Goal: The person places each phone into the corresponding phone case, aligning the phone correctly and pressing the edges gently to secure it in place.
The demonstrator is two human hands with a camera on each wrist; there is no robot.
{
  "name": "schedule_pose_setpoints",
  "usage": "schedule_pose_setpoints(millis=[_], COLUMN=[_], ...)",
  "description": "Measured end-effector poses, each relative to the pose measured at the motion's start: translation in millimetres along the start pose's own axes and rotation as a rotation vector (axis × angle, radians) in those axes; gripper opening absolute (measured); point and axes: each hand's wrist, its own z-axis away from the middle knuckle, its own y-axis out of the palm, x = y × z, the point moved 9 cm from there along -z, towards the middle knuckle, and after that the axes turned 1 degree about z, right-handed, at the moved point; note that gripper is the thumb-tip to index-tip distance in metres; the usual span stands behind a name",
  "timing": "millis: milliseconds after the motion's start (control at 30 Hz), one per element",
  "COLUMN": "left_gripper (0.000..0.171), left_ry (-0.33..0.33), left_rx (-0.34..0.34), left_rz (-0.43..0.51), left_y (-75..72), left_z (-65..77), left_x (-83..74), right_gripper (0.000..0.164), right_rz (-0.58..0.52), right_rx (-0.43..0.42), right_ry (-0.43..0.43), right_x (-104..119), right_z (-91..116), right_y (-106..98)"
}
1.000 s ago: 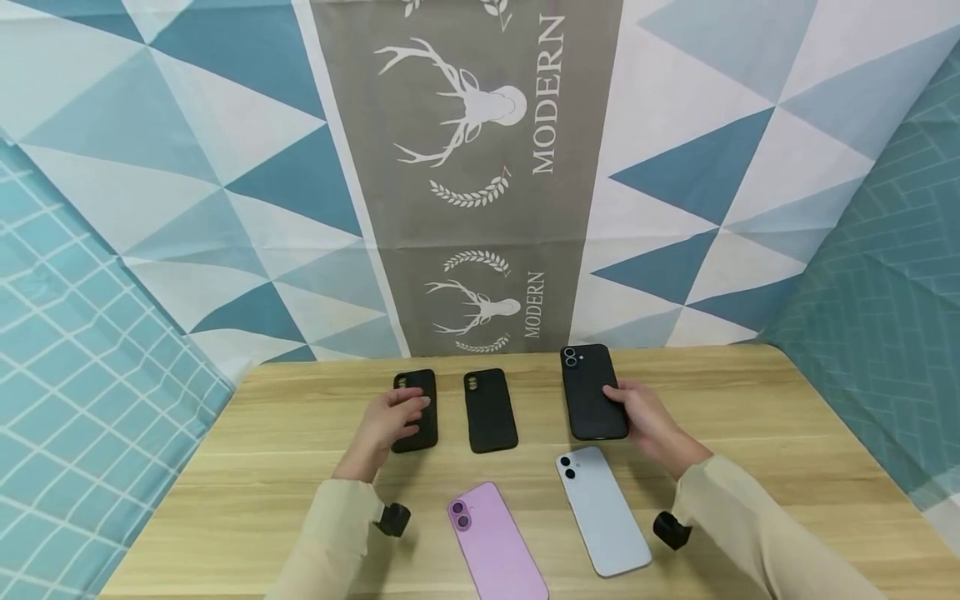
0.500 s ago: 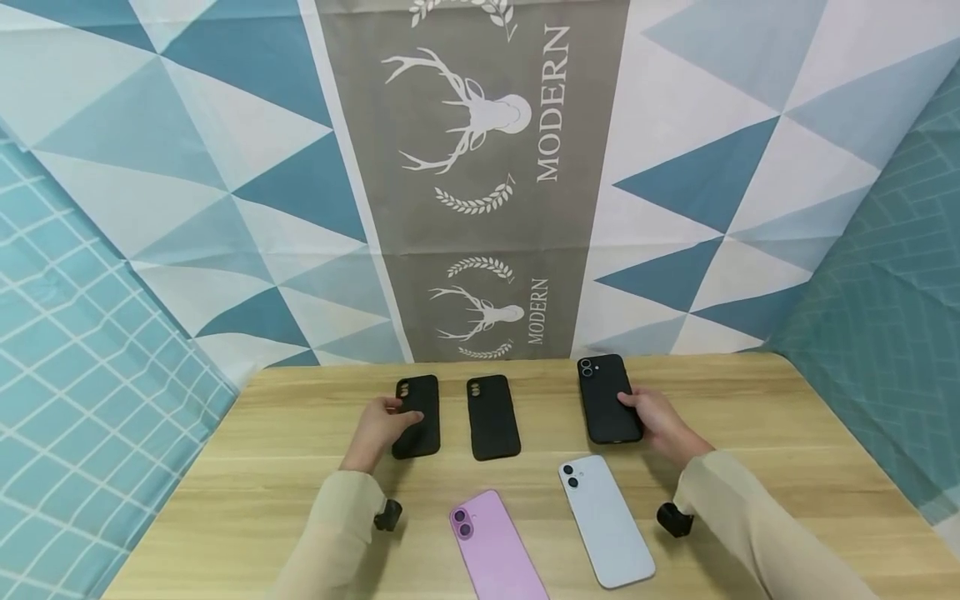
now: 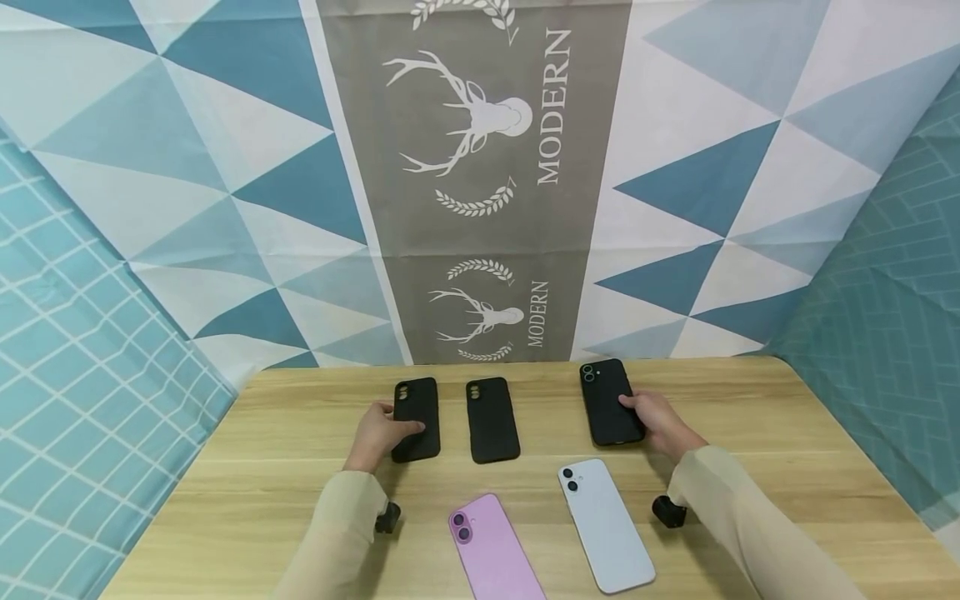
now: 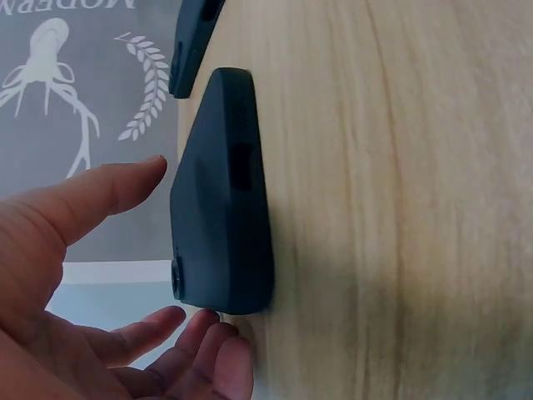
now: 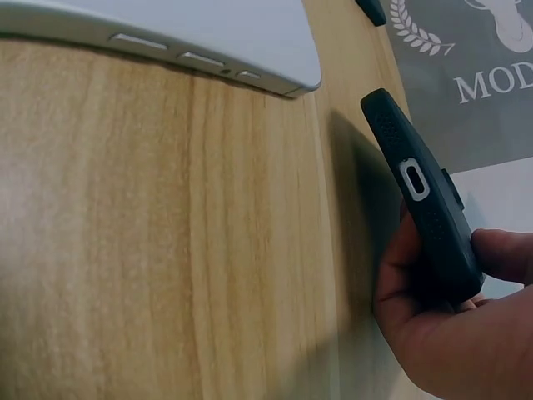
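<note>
In the head view a black phone case [image 3: 416,420] lies on the table at the back left. My left hand [image 3: 377,435] is at its left side; in the left wrist view the fingertips [image 4: 218,350] meet the case's edge and the thumb [image 4: 125,187] hovers over its back, slightly apart. My right hand [image 3: 660,421] holds a phone in a black case [image 3: 611,402] by its right side, thumb on the back, fingers beneath. The right wrist view shows this phone [image 5: 420,196] tilted and raised off the table, its charging port visible through the case.
A second black phone case [image 3: 492,420] lies flat between the hands. Nearer lie a purple phone [image 3: 498,550] and a white phone [image 3: 607,525], backs up. The wooden table [image 3: 247,517] ends at a patterned cloth wall [image 3: 480,208].
My left hand has lowered to the left black case, its fingers moving to the edge. The right hand has shifted the cased phone slightly to the right. The view has tilted a little.
</note>
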Motion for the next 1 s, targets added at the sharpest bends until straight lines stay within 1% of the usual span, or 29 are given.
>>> schedule_pose_setpoints(millis=[233, 467, 767, 867, 1000], left_gripper=[0.076, 0.079, 0.084, 0.082, 0.08], left_ry=[-0.018, -0.044, -0.059, -0.069, -0.077], left_rx=[-0.034, -0.072, -0.06, -0.055, -0.056], left_rz=[-0.07, -0.149, -0.275, -0.281, -0.279], left_y=[2.4, 2.5, 6.0, 6.8, 7.9], left_z=[-0.5, -0.1, -4.1, -5.2, -6.5], left_x=[-2.4, -8.1, -7.9, -7.1, -6.4], right_gripper=[0.05, 0.052, 0.053, 0.052, 0.05], right_rz=[0.075, 0.11, 0.171, 0.201, 0.292], right_rx=[-0.011, -0.024, -0.05, -0.06, -0.098], right_ry=[0.021, 0.027, 0.047, 0.038, 0.036], right_x=[-3, -3, -2, -2, -3], right_z=[-3, -6, -7, -8, -8], right_y=[-2, -8, -16, -17, -20])
